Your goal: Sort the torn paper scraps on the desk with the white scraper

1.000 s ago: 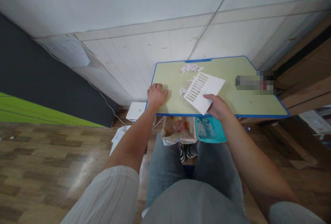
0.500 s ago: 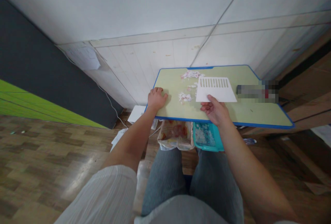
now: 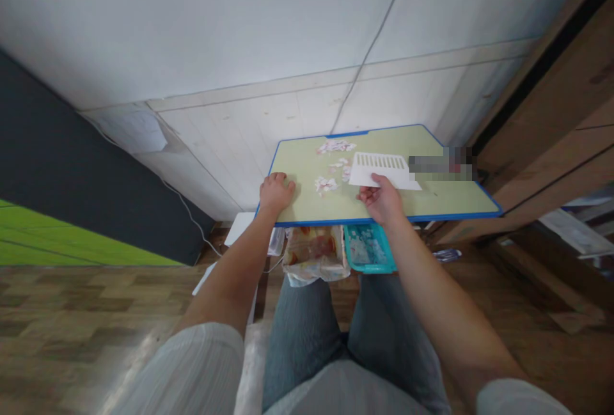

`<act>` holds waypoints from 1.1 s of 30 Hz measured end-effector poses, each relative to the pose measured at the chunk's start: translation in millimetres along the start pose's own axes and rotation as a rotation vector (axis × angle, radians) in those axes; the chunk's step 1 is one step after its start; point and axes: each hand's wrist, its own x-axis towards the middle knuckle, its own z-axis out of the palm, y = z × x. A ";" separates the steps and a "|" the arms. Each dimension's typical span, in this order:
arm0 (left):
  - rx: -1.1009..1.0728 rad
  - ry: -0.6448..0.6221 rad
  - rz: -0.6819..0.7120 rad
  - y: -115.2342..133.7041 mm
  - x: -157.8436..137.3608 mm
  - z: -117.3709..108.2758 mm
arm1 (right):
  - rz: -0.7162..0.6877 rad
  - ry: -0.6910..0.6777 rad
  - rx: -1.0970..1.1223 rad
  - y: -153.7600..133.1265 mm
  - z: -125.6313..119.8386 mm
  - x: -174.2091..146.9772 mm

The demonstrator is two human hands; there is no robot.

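Observation:
My right hand [image 3: 385, 202] pinches the near edge of a white card with a row of slots cut along its far side [image 3: 400, 178]. The thumb lies on top and the other fingers curl beneath, over the front of a pale yellow-green table [image 3: 307, 208] with a blue rim. My left hand [image 3: 276, 193] rests on the table's left edge, fingers stretched out and nothing held. Between the hands lie small piles of white and pinkish paper scraps: a near pile [image 3: 326, 185], a far pile [image 3: 337, 146] and loose bits [image 3: 340, 164] partly beside the card.
A blurred-out object [image 3: 434, 164] lies at the table's right. Below the front edge are a bag-lined bin [image 3: 314, 268] and a teal basket [image 3: 369, 268] holding pale bits. Brown cardboard [image 3: 542, 146] stands at the right, a white wall [image 3: 230, 121] behind, and a cable runs down it.
The whole view has shifted, so the table appears farther left. The card looks flatter and slightly turned in my right hand. My left hand stays on the table edge.

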 end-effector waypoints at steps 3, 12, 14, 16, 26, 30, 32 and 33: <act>-0.002 -0.011 0.000 -0.6 0.8 -0.5 | -0.016 0.009 -0.052 4.2 6.3 -2.1; -0.044 -0.040 -0.051 -5.4 13.6 -2.4 | -0.238 0.123 -0.259 -9.0 1.0 18.3; -0.063 -0.055 -0.081 -3.0 23.4 -2.4 | -0.300 0.150 -0.321 -24.4 -7.3 32.1; -0.116 -0.037 -0.080 2.7 35.5 0.3 | -0.336 0.159 -0.394 -36.6 -15.5 45.4; -0.360 -0.013 -0.024 57.2 102.4 30.0 | -0.363 0.162 -0.642 -30.5 -43.5 67.5; -0.389 -0.044 -0.066 60.3 112.8 31.5 | -0.386 0.177 -0.768 -31.7 -48.6 67.5; -0.400 -0.064 -0.087 58.9 113.3 31.0 | -0.409 0.189 -0.825 -32.3 -50.1 66.5; -0.395 -0.078 -0.081 58.4 113.0 30.8 | -0.420 0.191 -0.851 -32.4 -50.6 65.8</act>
